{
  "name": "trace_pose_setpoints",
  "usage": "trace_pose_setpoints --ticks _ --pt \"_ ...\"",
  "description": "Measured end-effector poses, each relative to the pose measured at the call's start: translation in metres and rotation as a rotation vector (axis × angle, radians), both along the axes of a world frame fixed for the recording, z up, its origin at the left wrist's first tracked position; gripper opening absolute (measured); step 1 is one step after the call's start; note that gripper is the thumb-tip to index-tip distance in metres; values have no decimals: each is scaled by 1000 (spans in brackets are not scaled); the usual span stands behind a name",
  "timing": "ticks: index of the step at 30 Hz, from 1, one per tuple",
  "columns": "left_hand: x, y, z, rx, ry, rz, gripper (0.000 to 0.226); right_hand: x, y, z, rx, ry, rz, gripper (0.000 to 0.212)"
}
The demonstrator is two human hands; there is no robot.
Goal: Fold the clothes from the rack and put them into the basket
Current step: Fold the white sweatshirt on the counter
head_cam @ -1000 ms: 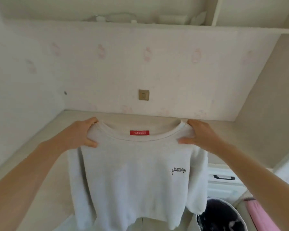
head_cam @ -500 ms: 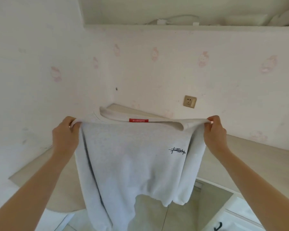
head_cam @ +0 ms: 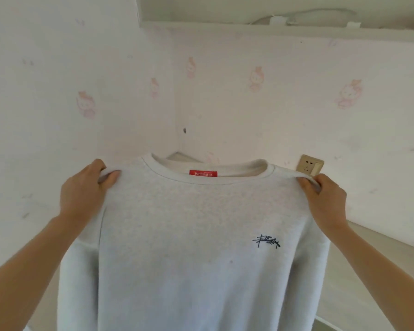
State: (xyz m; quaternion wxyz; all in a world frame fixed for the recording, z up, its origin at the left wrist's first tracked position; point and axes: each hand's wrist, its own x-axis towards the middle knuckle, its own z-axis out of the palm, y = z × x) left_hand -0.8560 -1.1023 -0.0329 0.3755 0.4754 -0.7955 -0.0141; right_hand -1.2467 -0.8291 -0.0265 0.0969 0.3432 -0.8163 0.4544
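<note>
Sweatshirt (head_cam: pixel 196 247) is hanging in the air in front of us, spread between our two hands at shoulder height, front facing us, with the body dropping out of view at the bottom. We are pinching its left shoulder seam with our left hand (head_cam: pixel 86 189), thumb on the near face and fingers curled behind, and we are gripping the opposite shoulder with our right hand (head_cam: pixel 325 199) in the same way, the fabric bunching a little over the knuckles.

We are judging it as a soft, mid-weight fleece knit: pale heathered grey, matte, slightly fuzzy, with no stiffness of its own, so it is draping straight down and following whatever our hands do. It is probably light enough to hold by two pinches, and not slippery, since the nap is giving the fingers some bite. Nothing about it looks fragile. The ribbed collar (head_cam: pixel 208 180) is thicker and firmer than the body, and a red woven label (head_cam: pixel 203 173) is sitting inside the back of the neck. A small dark embroidered signature (head_cam: pixel 266 241) is marking the chest.

For folding, we are thinking the shoulder seams are the right places to keep hold, because they are keeping the body flat and square; the sleeves are hanging loose at each side and will need tucking in. A pale counter (head_cam: pixel 359 271) is running along the wallpapered wall (head_cam: pixel 249 115) behind, near a wall socket (head_cam: pixel 310 165).
</note>
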Motion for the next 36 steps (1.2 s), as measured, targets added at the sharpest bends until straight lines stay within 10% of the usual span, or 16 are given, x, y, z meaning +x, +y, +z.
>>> trace_pose_setpoints --ticks 9,13,20,36 --pt "-157 -237 -35 102 -132 -19 37 -144 -262 -29 219 20 -6 31" --pt "-226 -287 -94 155 -604 157 50 -167 -343 -96 712 217 -43 33" --pt "-230 -208 -259 1022 -874 9 82 -92 -340 -256 1476 -407 305 71" --pt "-230 -322 -305 823 -718 -79 85 -132 -371 -284 1080 -267 494 60"
